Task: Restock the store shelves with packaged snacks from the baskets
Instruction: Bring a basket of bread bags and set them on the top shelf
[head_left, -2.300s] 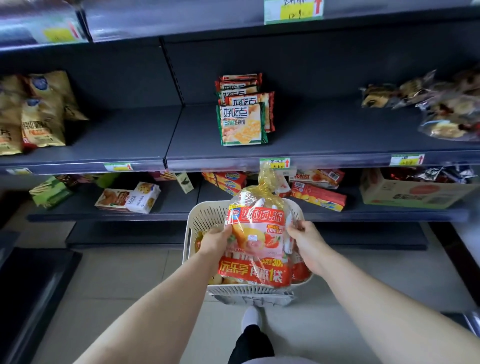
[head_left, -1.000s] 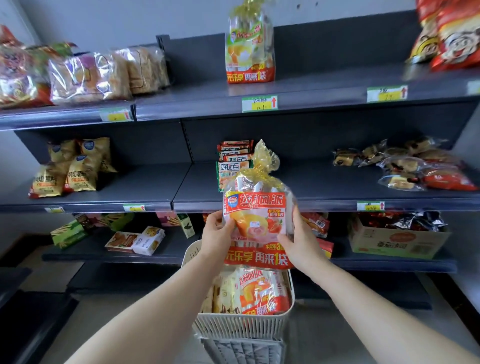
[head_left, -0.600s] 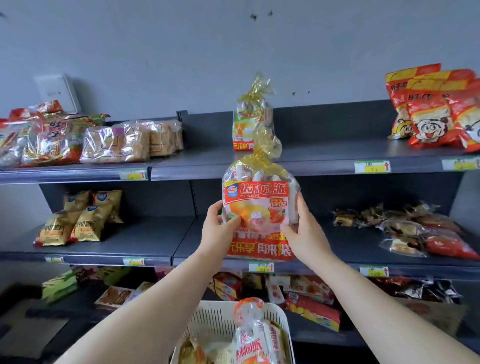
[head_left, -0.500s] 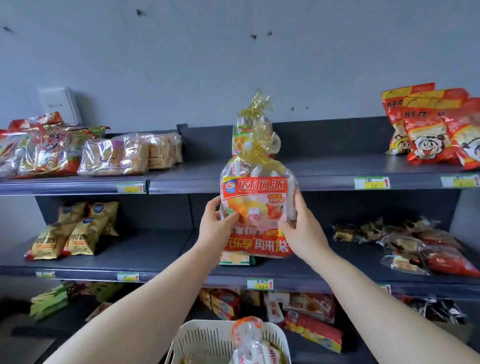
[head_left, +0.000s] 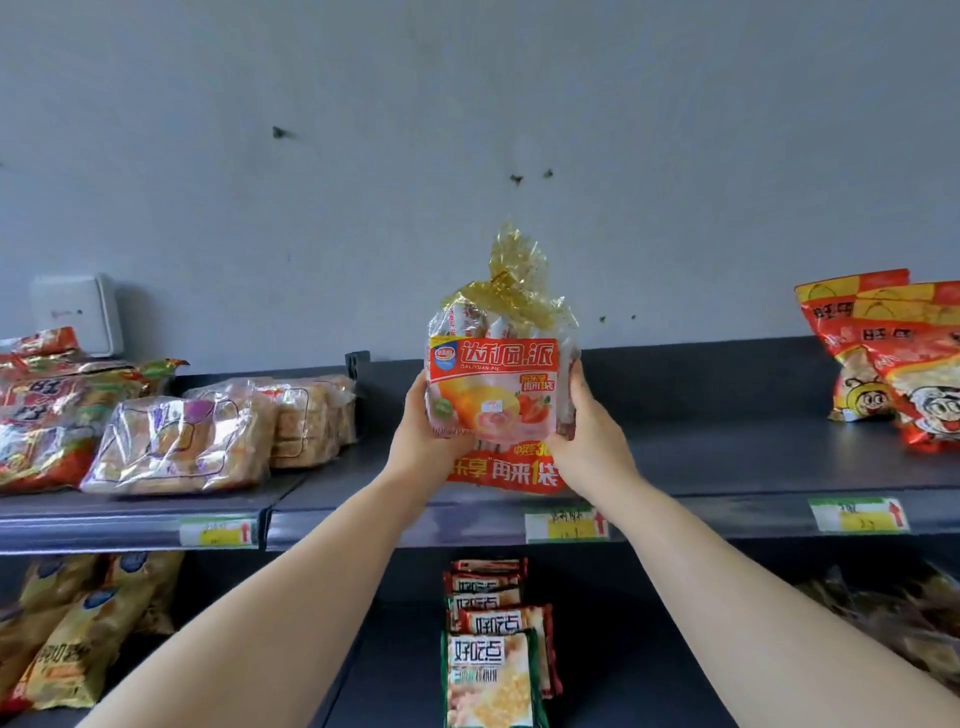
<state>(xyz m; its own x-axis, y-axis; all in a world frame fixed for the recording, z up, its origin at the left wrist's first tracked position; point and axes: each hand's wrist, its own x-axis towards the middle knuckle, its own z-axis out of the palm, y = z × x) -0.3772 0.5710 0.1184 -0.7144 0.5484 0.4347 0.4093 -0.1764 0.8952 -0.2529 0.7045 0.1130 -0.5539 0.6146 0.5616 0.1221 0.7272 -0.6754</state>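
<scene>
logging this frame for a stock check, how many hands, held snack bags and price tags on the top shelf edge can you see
hands, left hand and right hand: 2
snack bag held between them: 1
price tags: 3
total: 6

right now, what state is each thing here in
pie bag, upright, held at top shelf front
left hand, grips bag's left side
right hand, grips bag's right side
bread packs, lying on top shelf
red bags, standing on top shelf
cracker packs, upright in a row below
</scene>
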